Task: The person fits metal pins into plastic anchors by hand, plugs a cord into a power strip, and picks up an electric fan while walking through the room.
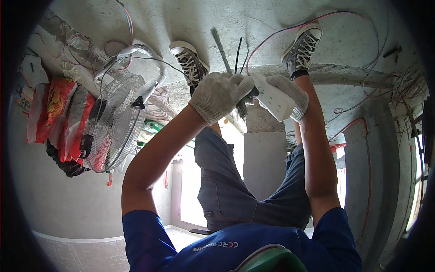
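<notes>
My left hand (pixel 222 96), in a white knit glove, is closed around a grey bundle of thin, stiff strands (pixel 219 45) that sticks out above and below the fist. A small black piece (pixel 253 93) shows by its thumb; its kind is unclear. Across from it, my gloved right hand (pixel 290 93) grips a white power strip (pixel 273 100) along its right side, socket face visible. The two hands nearly meet. Short black wires (pixel 241 51) rise between them, and a red wire (pixel 267 40) runs down to the strip; where they end is hidden by the fingers.
A wire-cage fan (pixel 115 122) is at left beside red bags (pixel 59 109). Loose wires (pixel 81 50) lie on the concrete floor (pixel 190 20) at upper left, with more tangled wires (pixel 403 86) at far right. My sneakers (pixel 304 45) flank the work.
</notes>
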Action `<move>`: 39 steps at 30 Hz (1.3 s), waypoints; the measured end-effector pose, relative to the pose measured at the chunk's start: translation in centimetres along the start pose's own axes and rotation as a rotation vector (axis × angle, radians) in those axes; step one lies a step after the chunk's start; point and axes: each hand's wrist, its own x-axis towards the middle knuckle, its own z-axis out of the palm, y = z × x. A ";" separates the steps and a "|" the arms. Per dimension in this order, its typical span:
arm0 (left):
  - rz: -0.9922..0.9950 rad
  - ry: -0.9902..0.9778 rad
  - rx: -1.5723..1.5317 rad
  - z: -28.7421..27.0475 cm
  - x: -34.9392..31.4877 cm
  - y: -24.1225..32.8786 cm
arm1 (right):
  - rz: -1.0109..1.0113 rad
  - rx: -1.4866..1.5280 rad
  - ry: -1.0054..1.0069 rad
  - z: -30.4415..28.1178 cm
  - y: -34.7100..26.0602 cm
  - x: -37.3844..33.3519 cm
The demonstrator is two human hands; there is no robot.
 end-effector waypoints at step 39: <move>-0.396 -0.146 -0.588 -0.2 -3.1 2.1 | 0.256 0.173 0.142 4.9 2.8 1.8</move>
